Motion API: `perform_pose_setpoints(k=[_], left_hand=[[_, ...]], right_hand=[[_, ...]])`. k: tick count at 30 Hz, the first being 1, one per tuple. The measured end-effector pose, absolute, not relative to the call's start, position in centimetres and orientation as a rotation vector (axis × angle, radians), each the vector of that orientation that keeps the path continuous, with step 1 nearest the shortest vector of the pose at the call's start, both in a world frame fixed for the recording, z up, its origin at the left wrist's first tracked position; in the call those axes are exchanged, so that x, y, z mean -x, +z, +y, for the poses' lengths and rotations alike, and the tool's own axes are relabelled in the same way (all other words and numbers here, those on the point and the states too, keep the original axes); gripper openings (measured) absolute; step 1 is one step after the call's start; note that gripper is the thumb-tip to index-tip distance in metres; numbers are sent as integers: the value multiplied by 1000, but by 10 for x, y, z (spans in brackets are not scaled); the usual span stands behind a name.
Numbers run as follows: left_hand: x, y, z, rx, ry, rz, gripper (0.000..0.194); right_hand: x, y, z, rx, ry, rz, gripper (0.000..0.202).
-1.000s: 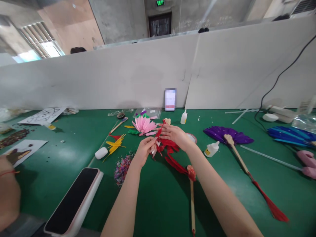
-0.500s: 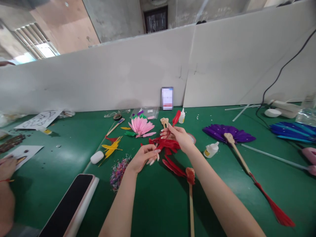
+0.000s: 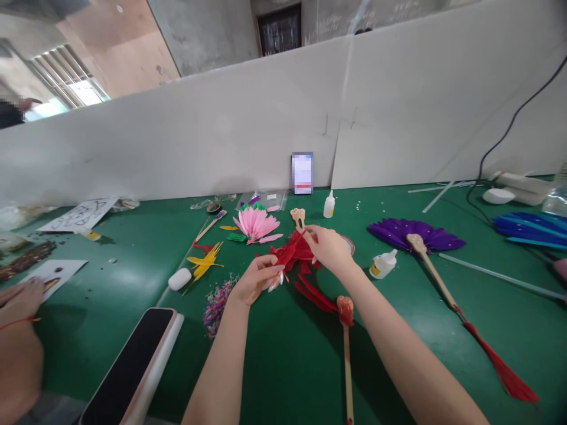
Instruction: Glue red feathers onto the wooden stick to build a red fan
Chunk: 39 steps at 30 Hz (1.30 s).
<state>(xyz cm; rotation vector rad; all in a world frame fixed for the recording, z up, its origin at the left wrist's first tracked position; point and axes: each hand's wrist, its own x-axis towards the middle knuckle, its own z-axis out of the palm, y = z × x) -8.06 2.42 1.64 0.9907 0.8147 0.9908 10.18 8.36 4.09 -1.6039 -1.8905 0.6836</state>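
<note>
My left hand (image 3: 257, 280) pinches a red feather (image 3: 286, 258) between thumb and fingers, above the green table. To its right, my right hand (image 3: 330, 249) has its thumb and fingertips closed on a bit of red feather at the far side of a pile of red feathers (image 3: 305, 245); much of the pile is hidden behind the hands. Just beyond the fingertips lies a pale carved fan handle head (image 3: 298, 216). Nearer me, a wooden fan handle (image 3: 348, 366) has a glossy reddish head (image 3: 344, 308), with long red feathers (image 3: 315, 293) reaching left from it.
Pink feathers (image 3: 256, 223), yellow feathers (image 3: 206, 264) and a dried flower bunch (image 3: 218, 304) lie left. Glue bottles (image 3: 383, 265) and a purple feather fan (image 3: 396, 232) are right. A phone (image 3: 128, 366) lies front left, near another person's hand (image 3: 22, 301).
The red feather that stood up from my right hand no longer shows upright. That hand's fingers have tipped down toward the pile. My left hand keeps its pinch, and the view has shifted slightly.
</note>
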Motion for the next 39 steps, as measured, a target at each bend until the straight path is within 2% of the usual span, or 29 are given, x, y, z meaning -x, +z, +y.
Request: perform_pose_setpoints(k=[2,4,6,9,12,14,19,25,31,39], left_hand=[[81,15,26,-979,1008,834,24],[81,12,27,-966,1007,849,23],[81,10,29,-953,1024,840,22],[81,7,31,-941,1078,777,22],[81,7,33,-876,1142,708,24],[80,7,35,-769,1199,670,25],[75,9,36,-682,1251,640,45],[61,7,34,-748,1305,805,33],[57,6,37,-768,1471,906,31],[51,9,35,-713,1567,963,27]], right_hand=[[-105,53,80,1553,773,-1813,44],[-108,63,76,1360,1053,-1700,52],[-110,70,73,1174,1218,-1665,44],[-109,73,69,1073,1153,-1715,25],[-107,69,67,1066,1066,-1755,16],[-104,66,67,1073,1052,-1769,17],[-94,61,64,1075,1122,-1723,22],[-86,58,59,1011,1138,-1846,19],[-91,56,62,1223,981,-1895,25],[-89,48,67,1092,1254,-1718,24]])
